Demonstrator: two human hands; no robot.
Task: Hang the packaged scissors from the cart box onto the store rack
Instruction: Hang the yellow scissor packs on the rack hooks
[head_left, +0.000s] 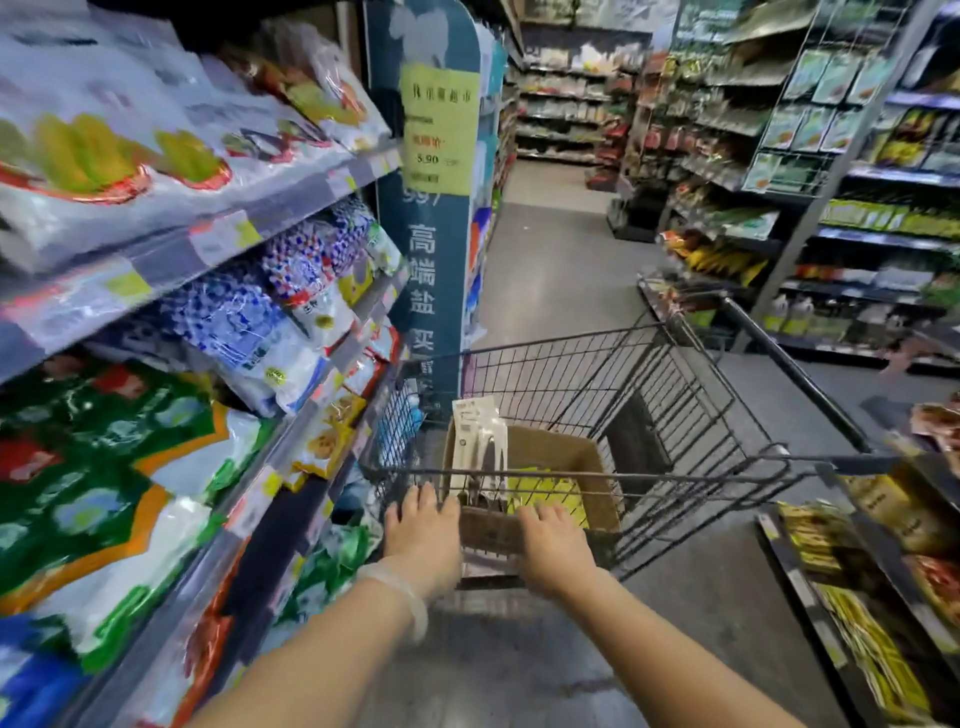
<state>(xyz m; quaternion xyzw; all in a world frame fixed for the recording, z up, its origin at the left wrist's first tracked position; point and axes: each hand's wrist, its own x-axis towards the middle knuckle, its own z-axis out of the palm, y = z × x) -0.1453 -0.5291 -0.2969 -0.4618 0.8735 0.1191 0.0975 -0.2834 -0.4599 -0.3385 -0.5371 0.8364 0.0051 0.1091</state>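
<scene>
A dark wire shopping cart (675, 467) stands in the aisle in front of me. Inside it sits an open cardboard box (561, 447). A white pack of packaged scissors (478, 441) sticks upright out of the box's left side, with yellow packs lying behind it. My left hand (423, 530), in a thin clear glove, holds the cart's near rim, its fingers curled over the top wire just left of the box. My right hand (553, 545) holds the same rim in front of the box's near wall. No rack of scissors can be made out in the blurred view.
Shelves of bagged goods (156, 312) run close along the cart's left side, ending in a blue end panel (431, 234) with a yellow price sign. More shelving (857, 234) and low displays (883, 571) stand on the right. The grey floor (545, 260) runs ahead down the aisle.
</scene>
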